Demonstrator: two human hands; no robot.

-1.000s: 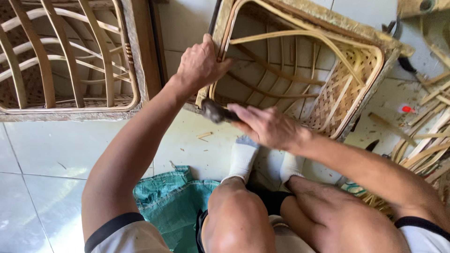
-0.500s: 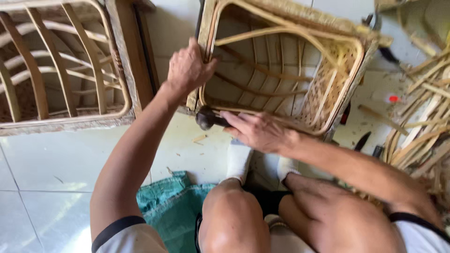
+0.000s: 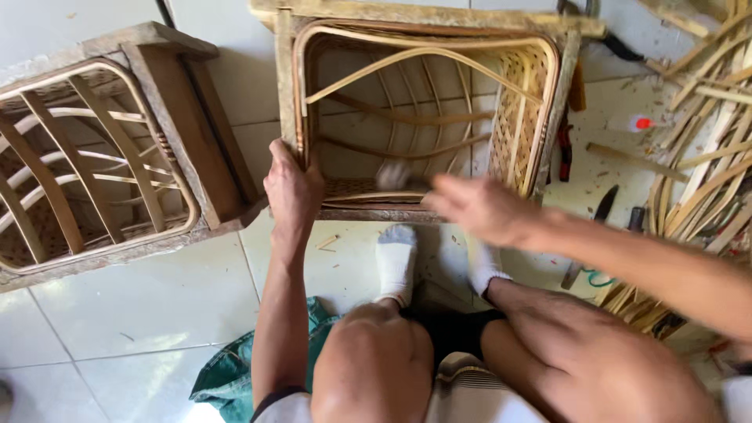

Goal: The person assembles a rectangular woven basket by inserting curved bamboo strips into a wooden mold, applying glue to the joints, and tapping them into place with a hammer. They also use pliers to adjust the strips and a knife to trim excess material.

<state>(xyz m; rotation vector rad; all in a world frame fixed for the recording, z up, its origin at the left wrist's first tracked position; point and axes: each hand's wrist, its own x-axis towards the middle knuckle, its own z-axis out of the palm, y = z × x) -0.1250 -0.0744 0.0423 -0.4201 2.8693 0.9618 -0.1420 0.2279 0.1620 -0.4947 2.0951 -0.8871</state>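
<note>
Left hand (image 3: 291,188) is closed around the near left corner of the rattan frame (image 3: 427,117), fingers wrapped over the wooden rim, thumb outside; half a second ago it gripped the same corner, though the frame then lay further right and tilted in view. Right hand (image 3: 478,207) is motion-blurred, curled on the handle of a hammer (image 3: 394,176) whose pale blurred head now sits over the frame's near rail, just left of the fingers; earlier the head was lower and sharper, at the frame's outer edge. The frame stands directly beyond both hands, open side up, holding only its curved cane ribs and woven side panel. Left of the left hand, well apart, a second frame (image 3: 102,164) with cane ribs. Beyond the right hand, loose cane strips (image 3: 705,172) and hand tools (image 3: 603,204) lie on the tile floor (image 3: 117,313).
</note>
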